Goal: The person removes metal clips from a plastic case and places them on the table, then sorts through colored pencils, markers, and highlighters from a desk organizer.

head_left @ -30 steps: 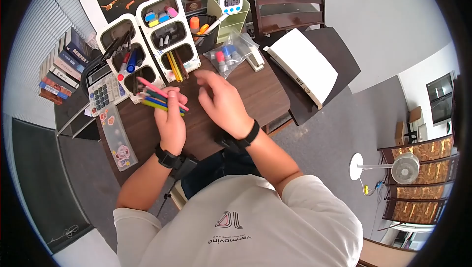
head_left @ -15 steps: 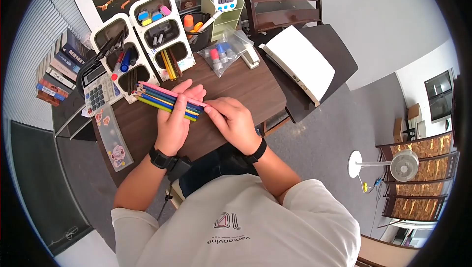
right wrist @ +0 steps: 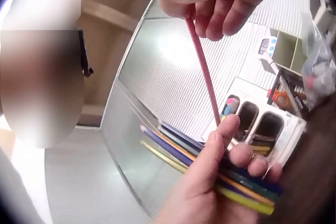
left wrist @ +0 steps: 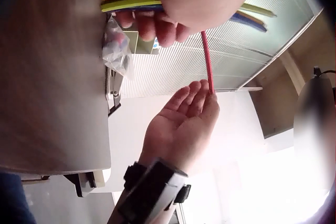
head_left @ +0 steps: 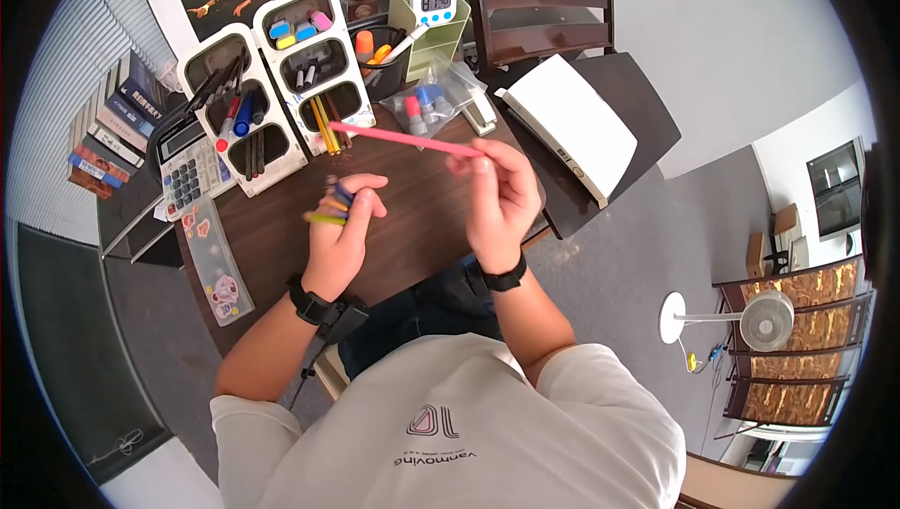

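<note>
My right hand (head_left: 504, 200) pinches one end of a pink colored pencil (head_left: 403, 139), which stretches leftward over the desk with its other end near the organizer. In my left hand (head_left: 339, 232) is a bundle of colored pencils (right wrist: 168, 148) in blue, orange, yellow-green and dark tones, gripped under the thumb. The right wrist view shows the bundle fanned slightly, both ends sticking out of the fist. A white organizer (head_left: 281, 170) with several compartments stands just beyond the hands. Its nearest right compartment holds yellow and brown pencils (head_left: 322, 129).
Behind the hands lie a clear bag (head_left: 436, 101) of small bottles and a white stapler (head_left: 480, 113). A black mesh cup (head_left: 382, 82) and a green holder with a timer (head_left: 436, 5) stand farther back. Left are a calculator (head_left: 192, 181) and a stickered clear case (head_left: 217, 265).
My right hand went to the bundle in my left hand, took the pink pencil from it and moved right and up with it. The left hand kept the other pencils and turned.
</note>
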A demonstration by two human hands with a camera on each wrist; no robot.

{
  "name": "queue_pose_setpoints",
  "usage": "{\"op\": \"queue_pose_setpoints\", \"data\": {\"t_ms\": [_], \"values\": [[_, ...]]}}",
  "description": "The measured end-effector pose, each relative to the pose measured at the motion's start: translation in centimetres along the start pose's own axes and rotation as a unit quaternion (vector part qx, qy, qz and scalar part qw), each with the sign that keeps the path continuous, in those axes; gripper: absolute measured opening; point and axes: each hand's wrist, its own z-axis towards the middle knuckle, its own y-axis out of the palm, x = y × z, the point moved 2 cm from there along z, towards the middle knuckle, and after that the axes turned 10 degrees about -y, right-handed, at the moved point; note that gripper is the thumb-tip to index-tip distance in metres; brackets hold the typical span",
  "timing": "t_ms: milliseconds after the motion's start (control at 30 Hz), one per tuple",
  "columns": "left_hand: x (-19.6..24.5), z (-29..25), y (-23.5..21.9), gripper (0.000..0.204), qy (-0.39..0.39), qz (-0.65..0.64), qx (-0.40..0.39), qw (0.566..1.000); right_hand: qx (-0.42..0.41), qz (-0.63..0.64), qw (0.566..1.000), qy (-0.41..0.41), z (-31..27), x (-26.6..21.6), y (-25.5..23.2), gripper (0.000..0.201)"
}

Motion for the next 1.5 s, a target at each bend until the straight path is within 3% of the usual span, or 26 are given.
{"op": "queue_pose_setpoints", "data": {"t_ms": [67, 167, 300, 367, 433, 500, 767, 833, 900, 967, 1033, 1067, 1133, 1267, 1333, 1433, 1500], "values": [[-0.7, 0.2, 0.6, 0.024, -0.045, 0.030, 0.004, 0.999, -0.051, -0.113, 0.992, -0.022, 0.7, 1.3, 0.8, 0.018], [-1.2, 0.3, 0.9, 0.022, -0.019, 0.014, 0.029, 0.999, -0.174, -0.259, 0.943, -0.120, 2.4, 2.5, 3.4, 0.021], [-1.1, 0.5, 0.0, 0.017, -0.036, 0.028, 0.072, 0.996, -0.245, -0.260, 0.922, -0.150, 2.9, 4.7, 5.4, 0.021], [-0.9, 0.3, -0.4, 0.016, -0.140, -0.125, 0.073, 0.980, -0.279, -0.263, 0.915, -0.128, 2.8, 4.8, 6.0, 0.019], [-0.5, 0.5, -0.3, 0.016, -0.131, -0.187, 0.103, 0.968, -0.281, -0.262, 0.913, -0.136, 2.6, 4.9, 6.4, 0.018], [-0.5, 0.6, -0.7, 0.017, -0.160, -0.323, 0.113, 0.926, -0.290, -0.266, 0.912, -0.112, 2.4, 4.9, 6.5, 0.018], [-0.9, 0.9, -1.4, 0.015, -0.164, -0.401, 0.143, 0.890, -0.267, -0.292, 0.912, -0.109, 1.8, 3.1, 6.4, 0.018], [-1.3, 0.7, -1.5, 0.020, -0.102, -0.419, 0.101, 0.897, -0.246, -0.305, 0.912, -0.124, 1.2, 1.0, 5.7, 0.017], [-1.0, 0.9, -0.6, 0.024, -0.096, -0.415, 0.125, 0.896, -0.280, -0.238, 0.929, 0.050, -0.3, -0.3, 4.7, 0.017], [-1.3, 0.6, -0.6, 0.028, -0.091, -0.408, 0.151, 0.896, -0.344, -0.201, 0.910, 0.112, -2.3, -0.3, 4.0, 0.020], [-1.6, 0.2, -0.7, 0.036, -0.073, -0.287, 0.075, 0.952, -0.332, -0.159, 0.910, 0.192, -3.9, 0.2, 3.8, 0.020], [-1.5, 0.3, -0.5, 0.041, -0.071, -0.265, 0.062, 0.960, -0.328, -0.159, 0.911, 0.193, -4.3, 0.5, 3.8, 0.020], [-1.5, 0.3, -0.5, 0.042, -0.068, -0.250, 0.043, 0.965, -0.278, -0.153, 0.942, 0.111, -4.6, 0.6, 3.7, 0.018], [-1.3, 0.4, -0.2, 0.045, -0.068, -0.254, 0.006, 0.965, -0.272, -0.143, 0.936, 0.172, -3.9, 0.1, 2.7, 0.014], [-1.4, 0.3, 0.0, 0.047, -0.065, -0.262, -0.004, 0.963, -0.188, -0.068, 0.966, 0.164, -3.9, 0.8, 1.7, 0.011], [-1.4, 0.3, -0.3, 0.048, -0.065, -0.267, -0.001, 0.961, -0.082, -0.058, 0.986, 0.133, -3.1, 1.6, 0.7, 0.012], [-1.5, 0.5, -0.6, 0.047, -0.072, -0.264, 0.023, 0.962, -0.070, -0.092, 0.987, 0.114, -2.3, 1.7, 0.6, 0.011]]}}
